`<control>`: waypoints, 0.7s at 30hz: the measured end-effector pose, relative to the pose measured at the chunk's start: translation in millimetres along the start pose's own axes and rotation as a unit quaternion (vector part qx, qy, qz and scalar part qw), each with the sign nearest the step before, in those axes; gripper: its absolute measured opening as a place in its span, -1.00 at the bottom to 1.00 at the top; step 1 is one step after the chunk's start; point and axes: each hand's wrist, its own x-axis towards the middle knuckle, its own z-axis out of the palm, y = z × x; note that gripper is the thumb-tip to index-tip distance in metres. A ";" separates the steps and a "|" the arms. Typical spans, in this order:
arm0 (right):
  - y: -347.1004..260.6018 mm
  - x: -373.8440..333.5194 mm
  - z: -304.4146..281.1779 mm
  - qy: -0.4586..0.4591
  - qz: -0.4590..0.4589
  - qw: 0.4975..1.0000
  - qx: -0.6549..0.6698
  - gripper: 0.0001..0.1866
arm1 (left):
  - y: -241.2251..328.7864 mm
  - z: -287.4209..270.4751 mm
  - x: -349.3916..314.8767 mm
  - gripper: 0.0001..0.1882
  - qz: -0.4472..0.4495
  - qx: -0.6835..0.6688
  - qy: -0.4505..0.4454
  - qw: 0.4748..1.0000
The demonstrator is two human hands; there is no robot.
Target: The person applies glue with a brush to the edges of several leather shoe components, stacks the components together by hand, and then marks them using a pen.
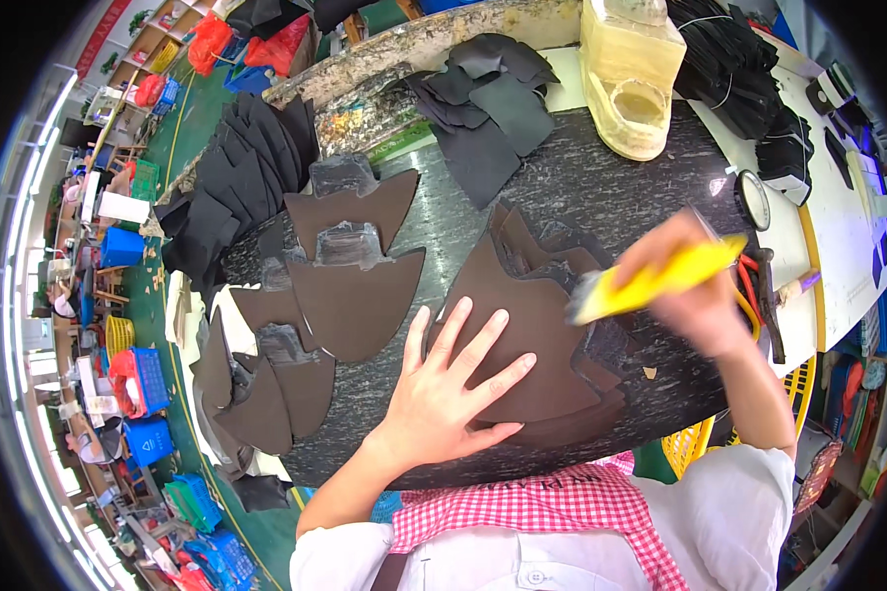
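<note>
My left hand point(445, 399) lies flat, fingers spread, on a fanned stack of dark brown cut pieces point(552, 379) with curved edges and pointed corners. In my closed right hand point(682, 295) is a brush point(621, 298) with a yellow handle. Its bristle end is over the stack's right edge, beside the greyish coated notches; whether it touches cannot be made out. My right hand is slightly blurred. To the left lie more brown pieces point(357, 305), overlapping, with grey, shiny-looking coated tabs at their upper edges.
A cream, crusted container point(636, 98) with an opening stands at the back of the black speckled table point(434, 463). Black pieces point(498, 108) lie beside it, with a larger black pile point(246, 172) at left. Tools point(771, 305) lie right; a yellow basket point(690, 448) is below.
</note>
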 end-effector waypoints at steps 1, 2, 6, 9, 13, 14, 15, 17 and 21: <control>-15.5 1.7 5.0 -0.117 0.090 0.988 -0.045 -0.78 | 0.3 -1.5 1.2 -0.25 0.003 0.015 -0.003 1.000; -7.1 0.0 7.1 -0.036 0.166 0.984 0.055 -0.80 | 0.3 -2.2 2.9 -0.25 0.003 0.015 -0.005 1.000; -7.7 13.4 34.8 -0.025 0.045 0.997 -0.049 -0.80 | 2.2 -5.2 3.9 -0.22 0.001 -0.011 -0.029 1.000; 5.3 -29.0 25.3 -0.005 -0.134 0.978 -0.163 -0.79 | -0.1 -4.2 1.8 -0.20 0.006 0.000 -0.036 0.999; -12.3 -57.5 14.4 0.053 -0.045 0.997 -0.017 -0.77 | 3.3 0.7 5.2 -0.13 0.023 -0.006 -0.032 0.999; -17.1 -42.9 16.6 0.012 -0.066 0.995 -0.078 -0.78 | 5.0 2.6 1.9 -0.13 0.016 -0.007 -0.036 0.999; -21.1 -27.5 17.6 -0.035 -0.096 0.985 -0.140 -0.79 | 6.7 6.0 0.3 -0.10 0.026 -0.008 -0.034 0.999; -24.1 -14.5 18.6 0.027 0.095 0.995 0.003 -0.85 | 10.0 6.5 -1.3 -0.08 0.020 -0.004 -0.028 0.999; -35.9 59.3 40.4 -0.261 -0.176 0.908 -0.277 -0.68 | 10.2 6.0 -3.0 -0.04 0.040 -0.025 -0.037 0.998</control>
